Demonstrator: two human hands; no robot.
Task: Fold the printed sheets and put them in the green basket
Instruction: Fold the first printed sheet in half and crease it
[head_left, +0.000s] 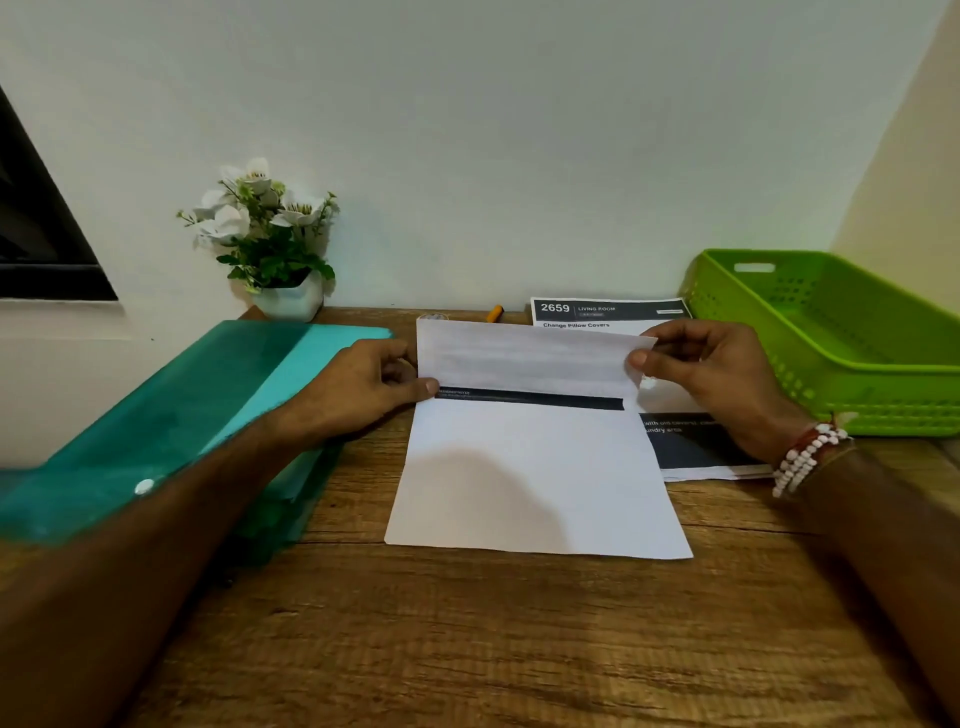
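Thumb and fingers of the left grip (358, 384) pinch the left edge of the printed sheet (535, 467) where its far part is turned over toward the person. The right grip (711, 374) pinches that flap's right corner. The sheet's near part lies flat mid-bench (467, 623). More printed sheets (608, 314) lie just behind and right. The green basket (872, 400) sits far right, and a teal folder (182, 405) lies left.

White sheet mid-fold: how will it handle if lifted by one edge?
Probably floppy: the sheet has its far flap bent over, held up only where the left hand and right hand pinch it. Likely very light, since it looks thin and lies flat on the wooden table. It may slide if pushed, as nothing pins its near end.
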